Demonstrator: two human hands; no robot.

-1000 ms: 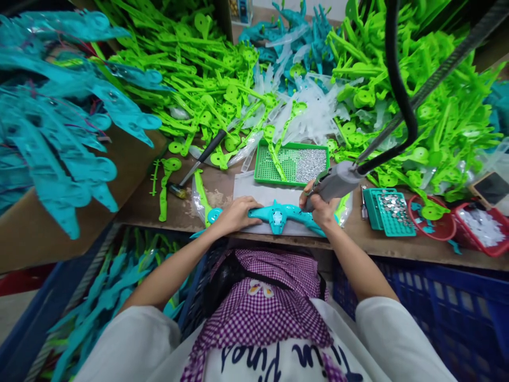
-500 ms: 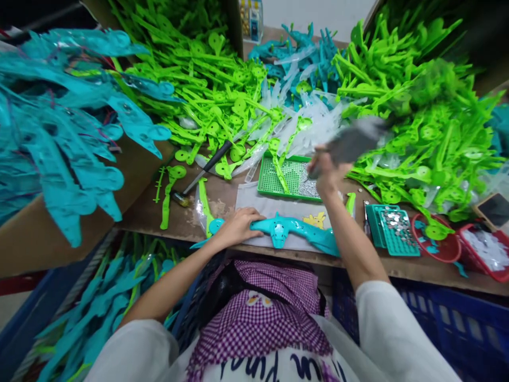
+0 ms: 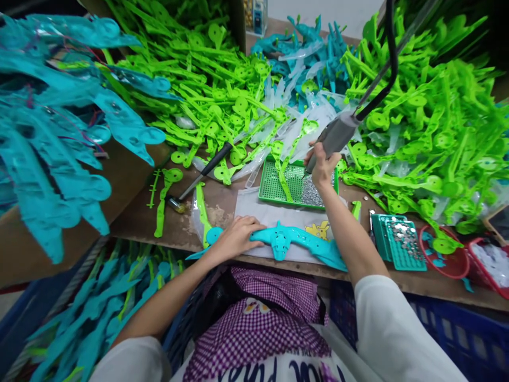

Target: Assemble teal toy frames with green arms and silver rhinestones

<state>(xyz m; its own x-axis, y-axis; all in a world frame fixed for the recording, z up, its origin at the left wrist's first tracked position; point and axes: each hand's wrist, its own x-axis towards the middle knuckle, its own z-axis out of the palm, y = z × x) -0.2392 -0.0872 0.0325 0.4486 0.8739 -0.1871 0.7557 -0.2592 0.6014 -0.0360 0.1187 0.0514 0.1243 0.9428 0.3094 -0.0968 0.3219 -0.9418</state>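
Observation:
My left hand [image 3: 237, 236] is closed over the left part of a long blue plastic toy part [image 3: 280, 241], which lies on a pale cloth [image 3: 248, 204] at the table's front edge. Gripped in my right hand [image 3: 323, 165] is a grey electric screwdriver [image 3: 338, 132], its cord and a rod running up to the upper right. The tool's tip points down over a green perforated tray [image 3: 274, 197]. Small silver screws [image 3: 312, 191] fill the tray's right part, and a lime-green part [image 3: 284, 178] lies across its left part.
Lime-green parts [image 3: 429, 138] are heaped at the right and back left. Blue parts [image 3: 71, 116] are stacked high on the left. A hammer [image 3: 202, 178] lies left of the tray. Teal trays of metal discs [image 3: 403, 236] and red baskets [image 3: 449, 268] stand at right.
The electric screwdriver was blurred by motion and tilted flatter; now it is sharp, with its tip down over the screws. My left hand keeps its hold on the blue part.

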